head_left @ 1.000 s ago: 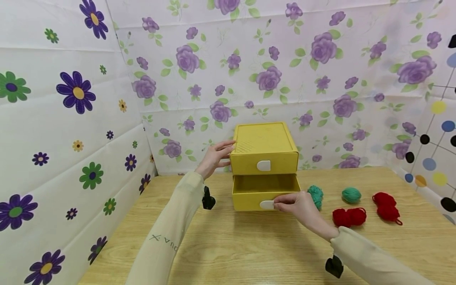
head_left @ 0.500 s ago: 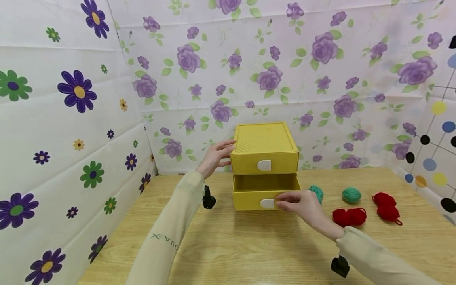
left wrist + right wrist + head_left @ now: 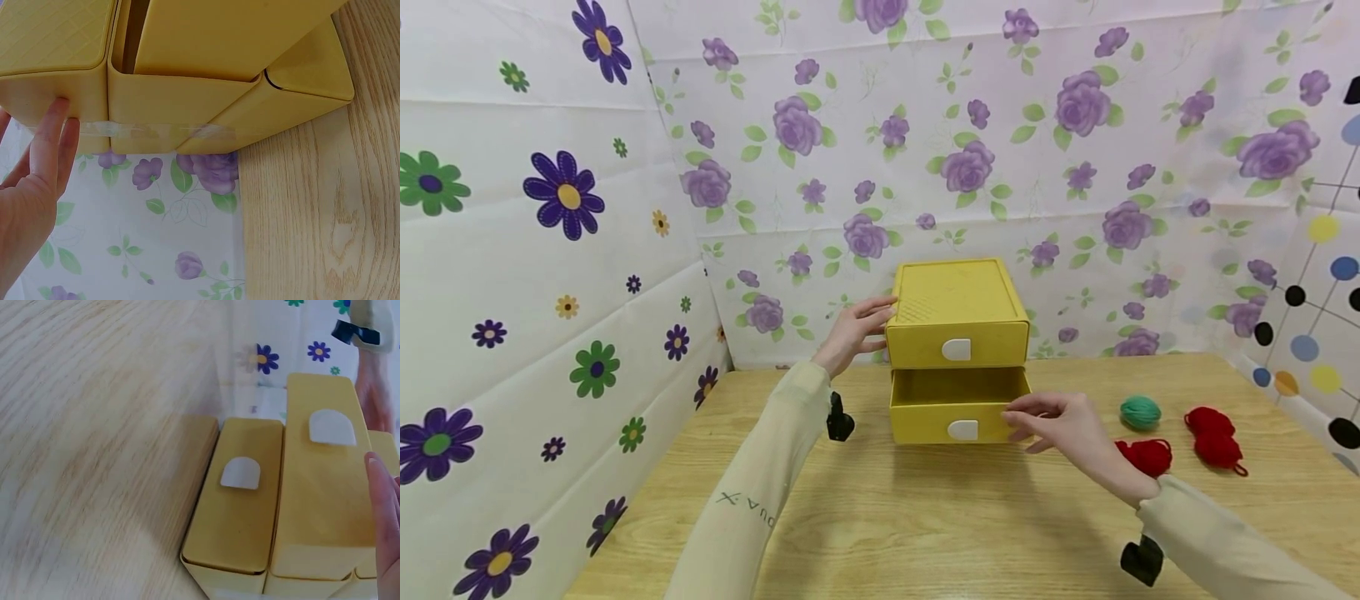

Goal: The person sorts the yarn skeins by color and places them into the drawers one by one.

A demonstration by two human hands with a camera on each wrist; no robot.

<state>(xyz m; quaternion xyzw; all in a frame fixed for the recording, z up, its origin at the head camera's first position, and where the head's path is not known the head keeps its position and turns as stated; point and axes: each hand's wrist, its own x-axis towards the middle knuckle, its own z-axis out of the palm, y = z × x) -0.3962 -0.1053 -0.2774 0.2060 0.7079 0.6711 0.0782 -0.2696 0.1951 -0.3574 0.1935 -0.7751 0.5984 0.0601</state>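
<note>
A yellow drawer cabinet [image 3: 958,292] stands on the table, its middle drawer [image 3: 917,423] pulled out. No contents show in the visible part of that drawer. The lowest drawer [image 3: 240,519] appears pushed in, in the right wrist view. My left hand [image 3: 853,333] rests its fingertips against the left side of the top tier, fingers extended. Loosely bent, my right hand [image 3: 1071,429] hovers at the right end of the middle drawer's front, apart from its white pull tab [image 3: 962,430]. Whether its fingertips touch the drawer cannot be made out.
A teal yarn ball [image 3: 1140,412] and two red yarn skeins, one [image 3: 1152,457] partly behind my right hand and another [image 3: 1217,437] farther right, lie on the wooden table [image 3: 880,533]. Flower-patterned sheets [image 3: 827,192] hang behind and to the left.
My right hand has let go of the white pull tab and moved right along the drawer front, covering another teal yarn bundle. The left hand and the drawer have stayed put.
</note>
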